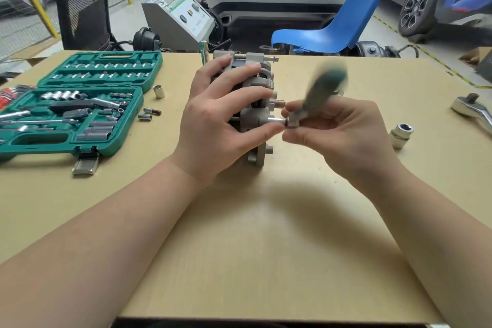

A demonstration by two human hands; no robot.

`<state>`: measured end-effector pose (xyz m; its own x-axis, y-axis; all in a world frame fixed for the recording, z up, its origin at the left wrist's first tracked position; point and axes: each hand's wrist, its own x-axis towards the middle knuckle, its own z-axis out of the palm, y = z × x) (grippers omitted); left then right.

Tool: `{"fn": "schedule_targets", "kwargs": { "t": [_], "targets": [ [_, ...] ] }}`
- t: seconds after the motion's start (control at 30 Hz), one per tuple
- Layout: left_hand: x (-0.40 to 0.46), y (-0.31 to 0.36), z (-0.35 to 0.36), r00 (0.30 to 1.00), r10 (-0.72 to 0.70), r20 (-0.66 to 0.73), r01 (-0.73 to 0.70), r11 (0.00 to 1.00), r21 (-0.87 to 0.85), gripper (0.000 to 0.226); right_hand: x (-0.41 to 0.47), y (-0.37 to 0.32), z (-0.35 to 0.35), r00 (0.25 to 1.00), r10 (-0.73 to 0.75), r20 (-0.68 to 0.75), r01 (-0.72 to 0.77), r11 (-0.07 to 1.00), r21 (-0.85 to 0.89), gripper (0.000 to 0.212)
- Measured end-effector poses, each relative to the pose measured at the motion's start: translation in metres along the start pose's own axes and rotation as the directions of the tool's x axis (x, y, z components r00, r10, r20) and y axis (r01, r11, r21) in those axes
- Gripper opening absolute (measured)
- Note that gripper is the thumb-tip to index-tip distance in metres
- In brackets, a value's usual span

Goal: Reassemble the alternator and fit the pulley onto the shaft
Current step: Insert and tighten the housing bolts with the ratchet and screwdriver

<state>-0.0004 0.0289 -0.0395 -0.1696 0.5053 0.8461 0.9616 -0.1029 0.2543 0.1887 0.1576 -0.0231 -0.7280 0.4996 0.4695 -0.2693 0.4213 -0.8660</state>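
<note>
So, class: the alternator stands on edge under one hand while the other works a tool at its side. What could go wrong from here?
1. The alternator stands on its narrow edge, steadied only by the left hand; side force from the tool could tip it.
2. The right hand holds the green-handled ratchet, blurred with motion, near the left fingertips; a slip could pinch them.
3. The loose socket on the table could get knocked away.

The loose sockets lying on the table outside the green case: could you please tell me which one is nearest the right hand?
The large chrome socket, standing alone just right of the right hand; the other loose sockets lie left of the alternator.
</note>
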Motion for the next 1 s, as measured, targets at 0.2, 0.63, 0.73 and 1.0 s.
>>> {"fn": "schedule_targets", "kwargs": {
  "t": [0.2,0.63,0.73,1.0],
  "targets": [
    [-0.0008,-0.0022,-0.0008,1.0,0.01,0.005,-0.01,1.0,0.017,0.047,0.0064,-0.0007,0.0036,0.98,0.198,-0.011,-0.198,0.98,0.011,0.015],
    [-0.001,-0.0018,-0.0001,1.0,0.009,-0.005,-0.009,1.0,0.02,0.048,0.0039,-0.0061,0.0025,1.0,0.027,-0.006,-0.027,1.0,-0.012,0.017],
    [-0.0013,-0.0016,-0.0003,1.0,0.021,-0.003,-0.02,0.999,0.035,0.05,0.0077,-0.0035,0.0003,0.986,0.166,-0.01,-0.166,0.985,0.05,0.023],
    [-0.0023,-0.0051,0.0006,1.0,0.024,0.003,-0.024,1.0,-0.005,0.043,0.0022,-0.003,0.0025,0.999,-0.016,0.032,0.012,0.994,0.107,0.032]
  ]
}}
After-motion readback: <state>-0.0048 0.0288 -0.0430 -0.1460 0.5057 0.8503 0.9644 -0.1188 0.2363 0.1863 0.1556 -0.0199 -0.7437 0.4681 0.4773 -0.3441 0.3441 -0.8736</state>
